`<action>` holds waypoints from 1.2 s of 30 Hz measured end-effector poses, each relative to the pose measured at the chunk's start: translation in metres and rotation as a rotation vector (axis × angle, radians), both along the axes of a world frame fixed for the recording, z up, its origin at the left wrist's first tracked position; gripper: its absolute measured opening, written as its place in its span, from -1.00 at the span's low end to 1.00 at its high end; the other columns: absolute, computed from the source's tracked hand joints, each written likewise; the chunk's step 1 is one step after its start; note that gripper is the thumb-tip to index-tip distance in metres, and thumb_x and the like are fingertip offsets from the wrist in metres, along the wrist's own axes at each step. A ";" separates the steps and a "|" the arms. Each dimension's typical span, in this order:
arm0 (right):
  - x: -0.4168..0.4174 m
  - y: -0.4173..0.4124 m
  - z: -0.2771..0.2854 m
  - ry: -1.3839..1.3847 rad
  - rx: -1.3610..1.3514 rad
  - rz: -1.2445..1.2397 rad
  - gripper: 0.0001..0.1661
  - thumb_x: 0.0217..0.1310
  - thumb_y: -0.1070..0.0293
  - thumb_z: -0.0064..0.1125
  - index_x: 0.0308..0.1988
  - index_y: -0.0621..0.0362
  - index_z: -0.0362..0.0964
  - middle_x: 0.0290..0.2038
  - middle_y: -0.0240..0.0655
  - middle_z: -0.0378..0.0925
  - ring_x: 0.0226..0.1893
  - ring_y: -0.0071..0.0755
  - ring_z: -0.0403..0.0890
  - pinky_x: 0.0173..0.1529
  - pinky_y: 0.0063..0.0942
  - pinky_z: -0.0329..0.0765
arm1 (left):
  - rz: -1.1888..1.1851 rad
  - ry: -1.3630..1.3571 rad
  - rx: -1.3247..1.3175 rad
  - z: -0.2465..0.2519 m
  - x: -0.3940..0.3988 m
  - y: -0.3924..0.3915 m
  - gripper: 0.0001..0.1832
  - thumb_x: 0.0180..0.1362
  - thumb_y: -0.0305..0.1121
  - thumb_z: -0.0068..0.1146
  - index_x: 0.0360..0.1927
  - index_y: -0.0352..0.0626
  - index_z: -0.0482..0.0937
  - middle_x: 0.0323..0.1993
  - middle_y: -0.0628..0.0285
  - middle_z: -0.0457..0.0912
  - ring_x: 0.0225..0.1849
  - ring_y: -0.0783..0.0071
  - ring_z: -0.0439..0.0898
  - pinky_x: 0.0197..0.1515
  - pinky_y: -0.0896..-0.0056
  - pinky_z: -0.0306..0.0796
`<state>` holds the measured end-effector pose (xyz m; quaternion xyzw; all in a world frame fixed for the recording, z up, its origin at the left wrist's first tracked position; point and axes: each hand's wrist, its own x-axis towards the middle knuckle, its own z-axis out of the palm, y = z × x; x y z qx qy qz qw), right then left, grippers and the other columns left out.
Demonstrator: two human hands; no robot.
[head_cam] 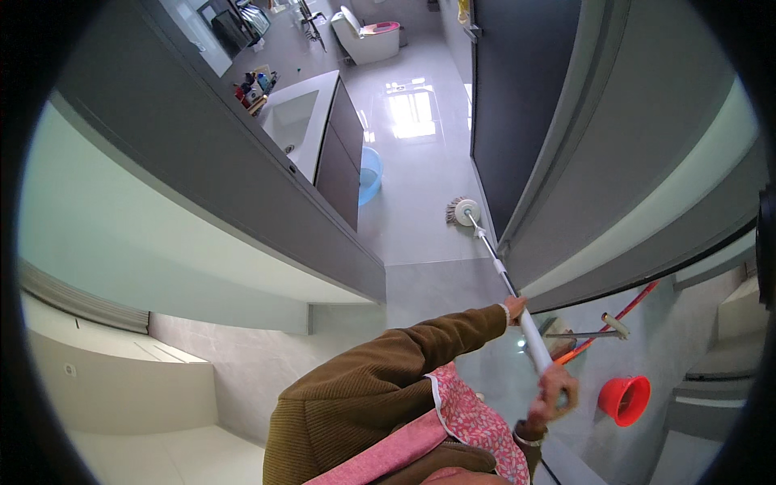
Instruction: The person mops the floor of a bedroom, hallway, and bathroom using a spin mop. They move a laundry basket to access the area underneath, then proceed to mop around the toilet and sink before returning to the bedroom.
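A round-headed mop with a white and silver pole (536, 341) runs from my hands through the doorway. Its disc head (467, 212), fringed with greyish strands, rests on the pale tiled floor (418, 236) beside the door. Farther along the pole, my left hand (515, 310) is wrapped around it near the door frame. My right hand (553, 394) grips the upper end of the pole, closer to my body. Brown corduroy sleeves and a pink floral apron (479, 406) cover my arms and front.
A grey door (524, 91) stands open on the right of the doorway. Left inside are a washbasin cabinet (339, 157) and a blue basin (370, 176); a toilet (367, 42) stands at the back. A red bucket (624, 400) and a red-orange pole (636, 300) are at my right.
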<state>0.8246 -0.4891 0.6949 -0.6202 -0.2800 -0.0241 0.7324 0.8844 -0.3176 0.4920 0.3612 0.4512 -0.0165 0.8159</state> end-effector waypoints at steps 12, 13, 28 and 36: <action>0.007 -0.069 0.033 0.148 0.125 -0.201 -0.72 0.01 0.51 -0.16 -0.66 0.11 -0.01 -0.74 -0.47 -0.04 -0.74 -0.63 0.02 -0.62 -0.64 0.04 | -0.345 -0.061 -0.135 -0.018 0.003 -0.083 -0.53 -0.07 0.13 -0.14 -0.61 -0.13 0.42 -0.68 0.21 0.43 -0.68 0.39 0.43 -0.66 0.34 0.28; 0.005 -0.082 0.043 0.174 0.155 -0.215 -0.70 0.04 0.51 -0.17 -0.66 0.09 -0.03 -0.75 -0.48 -0.06 -0.76 -0.66 0.00 -0.64 -0.67 0.02 | -0.337 -0.034 -0.153 -0.009 0.003 -0.096 -0.51 -0.07 0.14 -0.15 -0.63 -0.13 0.42 -0.69 0.21 0.44 -0.69 0.40 0.42 -0.68 0.34 0.26; -0.008 -0.246 0.185 -0.186 0.053 -0.542 -0.66 0.02 0.38 -0.25 -0.74 0.07 -0.07 -0.92 -0.42 -0.03 -0.94 -0.61 -0.03 -0.87 -0.65 -0.01 | -1.236 -0.075 -0.302 0.016 -0.041 -0.263 -0.10 -0.20 0.48 -0.42 -0.36 -0.30 0.43 -0.44 0.04 0.50 -0.44 0.20 0.51 -0.44 0.25 0.35; 0.014 -0.262 0.158 0.044 0.012 -0.619 -0.68 -0.10 0.39 -0.17 -0.77 0.06 -0.05 -0.90 -0.43 -0.02 -0.93 -0.62 -0.02 -0.86 -0.68 -0.05 | -1.179 -0.119 -0.100 0.030 -0.042 -0.238 -0.77 -0.01 -0.25 -0.15 -0.44 -0.21 0.41 -0.54 0.05 0.48 -0.72 0.45 0.38 -0.82 0.59 0.13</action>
